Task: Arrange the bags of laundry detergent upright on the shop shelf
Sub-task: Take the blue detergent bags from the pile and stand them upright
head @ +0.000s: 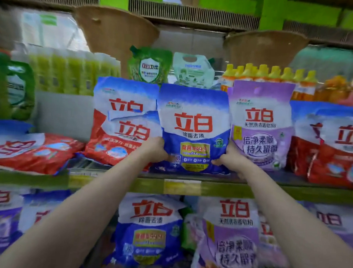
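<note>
A blue detergent bag [194, 122] stands upright at the middle of the shop shelf [150, 183]. My left hand [154, 149] grips its lower left edge and my right hand [229, 157] grips its lower right edge. Left of it stand red detergent bags [121, 129], one in front of another. A purple detergent bag [261, 123] stands upright on its right. Further right are more red bags [339, 146]. At the far left a red bag [28, 151] lies flat on the shelf.
Behind the bags stand green and pale refill pouches [150, 65], yellow-green bottles [70, 70] and orange-capped bottles [268, 77]. The lower shelf holds blue bags [148, 233] and purple bags [230, 241]. A gap of bare shelf wall [63, 114] shows at the left.
</note>
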Motion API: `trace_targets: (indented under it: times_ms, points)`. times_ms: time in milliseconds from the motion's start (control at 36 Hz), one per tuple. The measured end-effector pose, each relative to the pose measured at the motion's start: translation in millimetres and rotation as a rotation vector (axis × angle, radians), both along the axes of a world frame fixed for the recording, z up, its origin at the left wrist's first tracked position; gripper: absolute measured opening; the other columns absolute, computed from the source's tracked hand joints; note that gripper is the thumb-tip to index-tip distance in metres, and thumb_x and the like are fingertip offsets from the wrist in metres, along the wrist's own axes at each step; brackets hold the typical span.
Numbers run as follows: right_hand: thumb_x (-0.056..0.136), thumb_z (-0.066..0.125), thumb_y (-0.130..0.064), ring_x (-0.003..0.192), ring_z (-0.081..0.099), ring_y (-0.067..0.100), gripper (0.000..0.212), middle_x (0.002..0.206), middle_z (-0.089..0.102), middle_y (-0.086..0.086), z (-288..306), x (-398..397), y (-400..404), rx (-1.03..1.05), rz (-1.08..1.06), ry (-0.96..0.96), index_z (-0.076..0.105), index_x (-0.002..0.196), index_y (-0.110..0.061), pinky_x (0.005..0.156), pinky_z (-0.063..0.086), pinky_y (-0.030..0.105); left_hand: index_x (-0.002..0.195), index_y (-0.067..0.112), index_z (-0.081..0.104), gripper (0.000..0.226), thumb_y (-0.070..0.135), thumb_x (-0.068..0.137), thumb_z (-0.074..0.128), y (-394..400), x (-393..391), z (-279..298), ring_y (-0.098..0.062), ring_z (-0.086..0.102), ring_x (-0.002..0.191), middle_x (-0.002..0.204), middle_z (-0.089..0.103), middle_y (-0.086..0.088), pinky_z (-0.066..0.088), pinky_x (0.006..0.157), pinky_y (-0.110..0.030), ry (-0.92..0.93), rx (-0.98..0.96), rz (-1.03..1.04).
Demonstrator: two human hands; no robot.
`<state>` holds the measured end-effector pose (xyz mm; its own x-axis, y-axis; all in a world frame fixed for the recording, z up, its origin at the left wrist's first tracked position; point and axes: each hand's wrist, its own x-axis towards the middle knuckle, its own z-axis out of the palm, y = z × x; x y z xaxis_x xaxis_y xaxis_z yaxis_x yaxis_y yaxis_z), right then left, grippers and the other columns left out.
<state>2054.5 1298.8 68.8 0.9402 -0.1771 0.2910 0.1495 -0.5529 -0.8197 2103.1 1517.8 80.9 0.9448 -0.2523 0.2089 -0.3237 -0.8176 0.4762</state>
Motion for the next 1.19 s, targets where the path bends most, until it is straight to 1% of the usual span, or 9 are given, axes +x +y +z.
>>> trace_targets:
  times_ms: [278, 444, 583, 667, 750, 861, 972, 1083, 1194]
  points:
    - [0.083, 0.070, -0.014, 0.127, 0.047, 0.030, 0.066, 0.139, 0.048, 0.009, -1.0, 7.6, 9.7, -0.234, -0.198, 0.099, 0.033, 0.138, -0.012, 0.105, 0.041, 0.044, 0.119, 0.007, 0.049, 0.043, 0.023, 0.085, 0.068, -5.9, -0.9, -16.8, -0.025, 0.060, 0.108, 0.123, 0.060, -0.012, 0.048, 0.078, -0.030, -0.127, -0.157, 0.040]
    - [0.079, 0.072, -0.034, 0.118, 0.053, 0.037, 0.069, 0.132, 0.054, 0.013, -12.6, 16.6, 11.2, -0.352, -0.347, 0.107, 0.033, 0.133, -0.015, 0.098, 0.044, 0.054, 0.114, 0.006, 0.051, 0.037, 0.023, 0.085, 0.067, -10.4, -5.7, -21.2, -0.028, 0.063, 0.099, 0.113, 0.064, -0.013, 0.054, 0.083, -0.039, -0.143, -0.186, 0.110]
    - [0.082, 0.072, -0.023, 0.118, 0.049, 0.035, 0.068, 0.133, 0.042, 0.017, -10.7, -3.2, 28.0, -0.457, -0.541, 0.031, 0.032, 0.133, -0.003, 0.094, 0.047, 0.050, 0.113, 0.005, 0.051, 0.035, 0.024, 0.087, 0.065, -10.0, -7.4, -21.4, -0.026, 0.062, 0.099, 0.113, 0.062, -0.012, 0.049, 0.075, -0.031, -0.142, -0.151, 0.107]
    - [0.083, 0.067, -0.009, 0.111, 0.049, 0.031, 0.061, 0.129, 0.038, 0.017, -6.0, -10.5, 36.6, -0.522, -0.604, -0.055, 0.030, 0.132, -0.004, 0.082, 0.053, 0.040, 0.108, 0.004, 0.056, 0.031, 0.025, 0.087, 0.064, -0.7, -7.0, -21.4, -0.025, 0.060, 0.098, 0.112, 0.061, -0.012, 0.047, 0.073, -0.029, -0.213, -0.101, 0.096]
    - [0.089, 0.057, -0.005, 0.104, 0.050, 0.026, 0.043, 0.125, 0.040, 0.016, 0.7, -14.1, 49.9, -0.579, -0.553, -0.167, 0.035, 0.125, -0.003, 0.069, 0.043, 0.029, 0.103, 0.005, 0.060, 0.034, 0.036, 0.089, 0.061, 18.9, -3.5, -22.8, -0.022, 0.057, 0.097, 0.110, 0.056, -0.010, 0.047, 0.077, -0.029, -0.279, -0.084, 0.138]
    - [0.093, 0.052, -0.010, 0.102, 0.054, 0.025, 0.023, 0.119, 0.052, 0.012, 7.7, -9.5, 86.0, -0.645, -0.283, -0.177, 0.048, 0.115, -0.005, 0.077, 0.048, 0.035, 0.094, 0.008, 0.060, 0.035, 0.042, 0.090, 0.056, 60.9, 6.4, -22.8, -0.023, 0.057, 0.093, 0.105, 0.061, -0.009, 0.052, 0.083, -0.035, -0.299, -0.043, 0.259]
    - [0.092, 0.047, -0.010, 0.102, 0.057, 0.028, 0.020, 0.114, 0.059, 0.011, 8.0, 0.8, 135.5, -0.720, -0.061, -0.099, 0.058, 0.108, -0.007, 0.082, 0.049, 0.037, 0.116, 0.008, 0.051, 0.039, 0.035, 0.089, 0.054, 103.5, 14.1, -20.0, -0.034, 0.043, 0.118, 0.126, 0.046, -0.017, 0.040, 0.099, -0.044, -0.257, 0.089, 0.429]
    - [0.093, 0.041, -0.002, 0.090, 0.059, 0.028, 0.015, 0.113, 0.062, 0.016, 5.2, 14.8, 180.3, -0.834, 0.023, 0.034, 0.055, 0.097, -0.005, 0.067, 0.045, 0.031, 0.130, 0.003, 0.038, 0.051, 0.027, 0.088, 0.054, 128.7, 20.9, -13.9, -0.037, 0.034, 0.128, 0.135, 0.036, -0.022, 0.034, 0.104, -0.045, -0.163, 0.099, 0.462]
    - [0.095, 0.040, -0.004, 0.108, 0.058, 0.030, 0.028, 0.121, 0.057, 0.016, 4.4, 26.6, 202.5, -0.975, -0.074, 0.186, 0.053, 0.119, 0.000, 0.079, 0.048, 0.035, 0.140, 0.002, 0.027, 0.072, 0.040, 0.088, 0.057, 143.7, 37.3, -12.0, -0.039, 0.038, 0.130, 0.141, 0.036, -0.023, 0.034, 0.109, -0.045, -0.005, -0.023, 0.448]
